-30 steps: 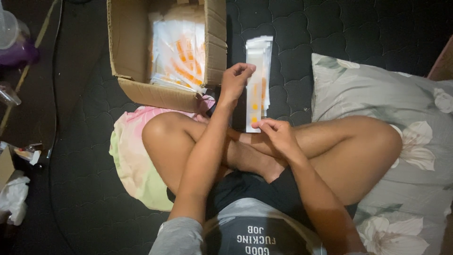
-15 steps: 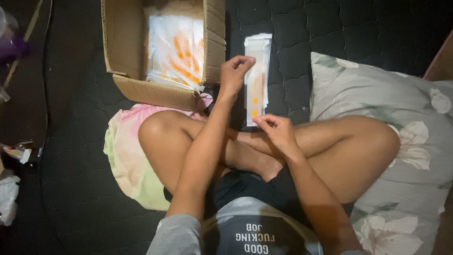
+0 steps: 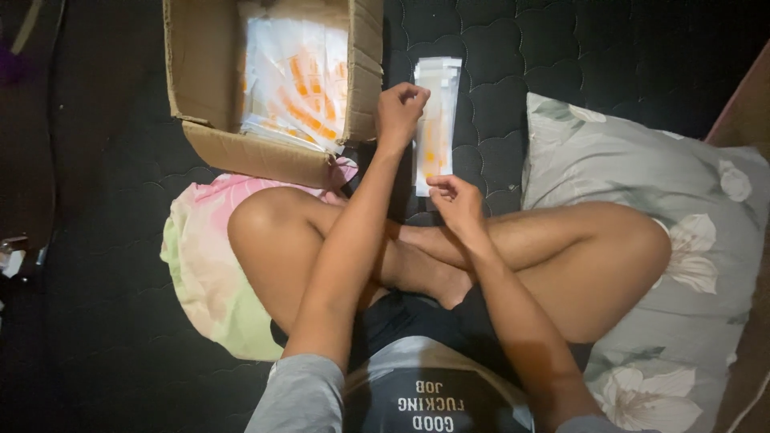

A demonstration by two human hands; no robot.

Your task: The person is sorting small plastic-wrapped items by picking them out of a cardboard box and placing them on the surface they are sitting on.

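A long, narrow clear plastic packet [image 3: 436, 120] with orange and white print lies on the dark quilted mattress [image 3: 513, 48] in front of my crossed legs. My left hand [image 3: 399, 111] pinches the packet's left edge near its upper half. My right hand [image 3: 454, 199] grips its near end with thumb and fingers. An open cardboard box [image 3: 204, 88] stands to the left of the packet and holds a stack of similar clear packets [image 3: 297, 84] with orange print.
A grey floral pillow [image 3: 682, 240] lies at the right, under my right knee. A pink and green pillow [image 3: 204, 273] lies under my left knee. Small items sit at the left edge on the dark floor.
The camera view has shifted slightly, so the box and packet sit a little further left. My hands keep the same hold on the packet.
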